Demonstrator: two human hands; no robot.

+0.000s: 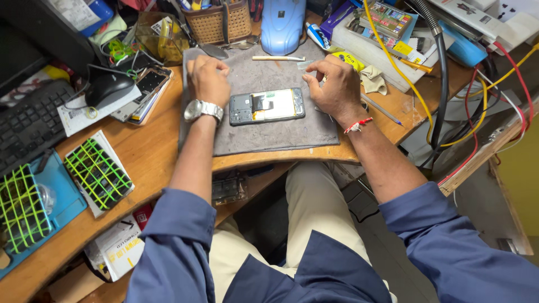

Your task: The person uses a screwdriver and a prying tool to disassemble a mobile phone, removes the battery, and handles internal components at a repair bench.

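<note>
An opened phone (267,105), its inner parts showing, lies flat in the middle of a grey mat (269,134) on the wooden desk. My left hand (209,79), with a metal watch on the wrist, rests curled on the mat just left of the phone; whether it pinches anything small I cannot tell. My right hand (335,85) is curled on the mat just right of the phone, fingertips pinched together near the mat's far edge; what they pinch is too small to make out. A red thread circles that wrist.
A thin pale tool (278,58) lies at the mat's far edge before a blue lamp base (282,25). A mouse (106,87), keyboard (28,120), other phones (143,92) and rubber-banded phones (98,171) are at left. Cables, boxes and a pen (382,109) crowd the right.
</note>
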